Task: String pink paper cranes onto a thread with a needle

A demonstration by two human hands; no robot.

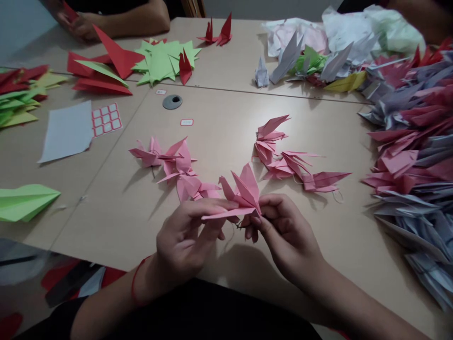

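Between my two hands, just above the table's near edge, is a pink paper crane (245,190) with its wings raised. My left hand (193,231) pinches one side of it, fingers above and thumb below. At the other side, my right hand (283,231) grips the crane's base between thumb and fingers. A thin thread (238,225) shows under the paper between the hands. Beyond it, a strung row of pink cranes (177,163) lies to the left, and another pink cluster (279,156) lies to the right, with a loop of thread at its end.
Grey and pink cranes (414,156) are heaped along the right edge. Crumpled tissue paper (350,33) sits behind them. Red paper pieces (106,61), green folded stars (164,59) and a label sheet (106,119) lie at the left. Another person's arm (134,21) rests at the far edge.
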